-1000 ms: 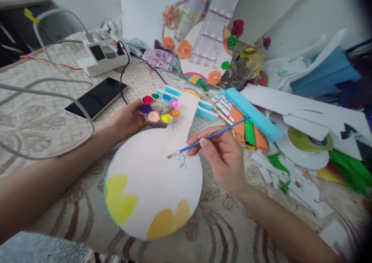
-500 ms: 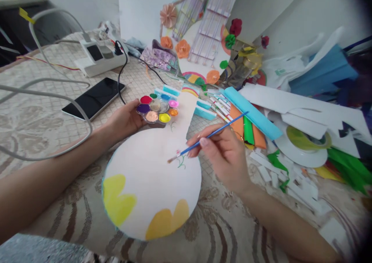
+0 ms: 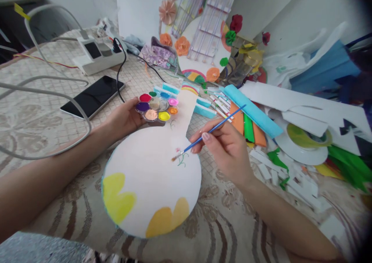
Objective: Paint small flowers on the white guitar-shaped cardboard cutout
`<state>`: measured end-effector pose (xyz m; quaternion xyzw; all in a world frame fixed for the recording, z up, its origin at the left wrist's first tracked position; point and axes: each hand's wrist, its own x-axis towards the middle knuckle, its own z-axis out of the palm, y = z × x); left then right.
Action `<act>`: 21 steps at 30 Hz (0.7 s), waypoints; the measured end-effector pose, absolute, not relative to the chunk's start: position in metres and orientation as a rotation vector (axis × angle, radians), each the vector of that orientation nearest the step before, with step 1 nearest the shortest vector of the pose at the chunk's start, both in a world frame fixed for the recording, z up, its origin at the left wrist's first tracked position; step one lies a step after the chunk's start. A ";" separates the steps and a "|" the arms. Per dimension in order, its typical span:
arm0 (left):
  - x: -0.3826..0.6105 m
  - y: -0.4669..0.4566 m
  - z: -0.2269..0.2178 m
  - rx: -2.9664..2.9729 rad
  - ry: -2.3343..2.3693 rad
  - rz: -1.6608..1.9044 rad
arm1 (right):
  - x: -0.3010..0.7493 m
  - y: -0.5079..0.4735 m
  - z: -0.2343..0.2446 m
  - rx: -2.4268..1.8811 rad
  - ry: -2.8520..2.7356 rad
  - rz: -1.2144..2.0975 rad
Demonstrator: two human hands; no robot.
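Observation:
A white guitar-shaped cutout (image 3: pixel 151 170) lies on the patterned cloth, with yellow and orange painted shapes at its near edge and a small green-stemmed pink flower near its right side. My right hand (image 3: pixel 226 150) pinches a thin blue paintbrush (image 3: pixel 209 133), and the bristle tip rests on the cutout beside that flower. My left hand (image 3: pixel 124 117) grips a round paint palette (image 3: pixel 157 107) with several coloured wells, held over the cutout's neck.
A black phone (image 3: pixel 93 96), a white power strip (image 3: pixel 97 55) and grey cables lie at the left. Markers (image 3: pixel 222 108), a light blue paper roll (image 3: pixel 251 113), coloured paper scraps and a tape roll (image 3: pixel 309 139) crowd the right. A decorated guitar craft (image 3: pixel 200 42) leans at the back.
The brush tip has shifted slightly right, towards the small flower, where a bit of pink now shows. My left hand and the palette stay in place.

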<state>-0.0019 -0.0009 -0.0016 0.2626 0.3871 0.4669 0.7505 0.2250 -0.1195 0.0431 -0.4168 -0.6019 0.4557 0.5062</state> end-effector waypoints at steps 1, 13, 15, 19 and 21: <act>-0.002 -0.001 -0.002 0.577 0.852 1.021 | 0.224 -0.122 0.044 -0.981 -1.477 1.187; -0.001 -0.001 0.001 0.565 0.862 1.029 | 0.229 -0.115 0.038 -0.984 -1.422 1.143; 0.000 -0.002 0.002 0.552 0.871 1.031 | 0.228 -0.119 0.039 -0.921 -1.443 1.274; 0.001 -0.002 0.003 0.559 0.901 1.041 | 0.224 -0.127 0.035 -0.837 -1.519 1.619; 0.001 -0.002 0.002 0.573 0.887 1.041 | 0.225 -0.125 0.032 -0.862 -1.527 1.608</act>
